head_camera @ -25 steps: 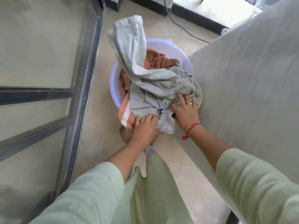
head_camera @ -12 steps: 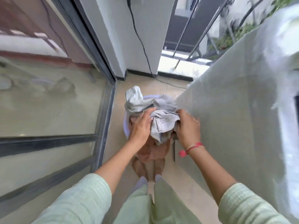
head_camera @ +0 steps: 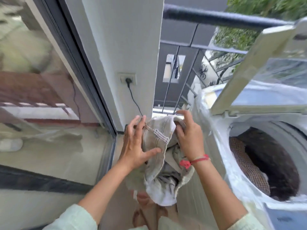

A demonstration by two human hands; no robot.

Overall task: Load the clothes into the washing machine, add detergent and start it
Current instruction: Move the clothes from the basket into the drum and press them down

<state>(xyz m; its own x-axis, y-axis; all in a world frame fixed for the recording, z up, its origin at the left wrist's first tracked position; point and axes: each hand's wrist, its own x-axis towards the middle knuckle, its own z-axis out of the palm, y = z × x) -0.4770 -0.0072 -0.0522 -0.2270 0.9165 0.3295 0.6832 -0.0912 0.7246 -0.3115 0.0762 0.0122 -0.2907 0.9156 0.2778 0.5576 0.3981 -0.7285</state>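
Left hand (head_camera: 135,146): fingers wide, pressing our clothes (head_camera: 154,168).
Right hand (head_camera: 190,140): fingers curled round them.
Risk: we may drop the loose end beside the washing machine (head_camera: 259,123).

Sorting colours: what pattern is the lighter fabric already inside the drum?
The lighter fabric is a fine brown-and-white check; head view.

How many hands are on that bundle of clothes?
2: the left hand presses the bundle from the left; the right hand grips its upper right.
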